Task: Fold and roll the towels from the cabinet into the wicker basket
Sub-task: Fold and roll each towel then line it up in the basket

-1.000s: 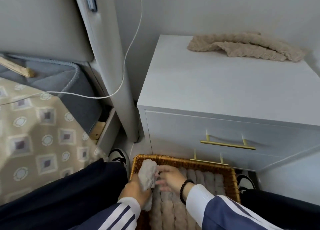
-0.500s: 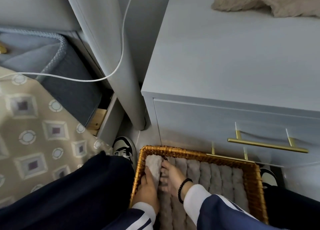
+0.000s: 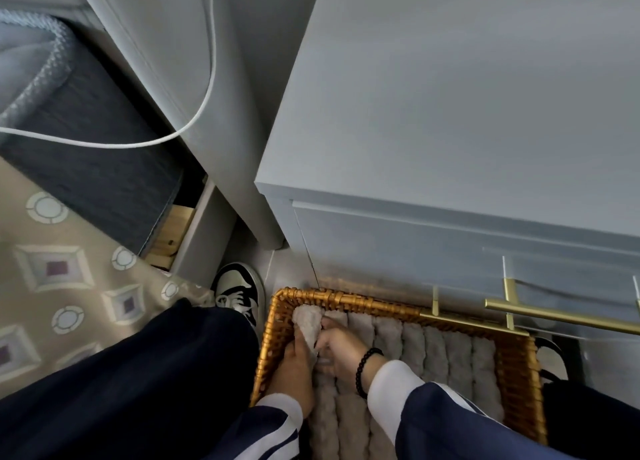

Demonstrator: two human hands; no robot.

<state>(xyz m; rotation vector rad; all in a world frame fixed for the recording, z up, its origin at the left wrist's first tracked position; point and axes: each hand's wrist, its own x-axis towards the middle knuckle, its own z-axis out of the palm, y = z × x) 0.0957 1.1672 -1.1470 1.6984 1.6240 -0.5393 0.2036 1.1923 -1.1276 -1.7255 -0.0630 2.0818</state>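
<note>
A pale grey cabinet (image 3: 450,113) fills the upper right, its drawer fronts carrying brass bar handles (image 3: 561,316). To the left lies a bed with a patterned beige cover (image 3: 69,276) and a dark mattress edge (image 3: 93,168), a white cable (image 3: 194,120) looping across the grey post between bed and cabinet. On the floor against the cabinet's front stands the wicker basket (image 3: 519,373), already lined with a row of rolled beige towels (image 3: 433,359) lying side by side. Dark trouser legs flank the basket, and a black-and-white shoe (image 3: 239,293) sits just left of it. Both hands are inside the basket's near-left corner: the left hand (image 3: 294,373) curls around the lower end of a rolled towel (image 3: 308,322) tucked against the left wall, and the right hand (image 3: 341,347), with a black bead bracelet (image 3: 365,366) at the wrist, pinches the same roll from the right.
</note>
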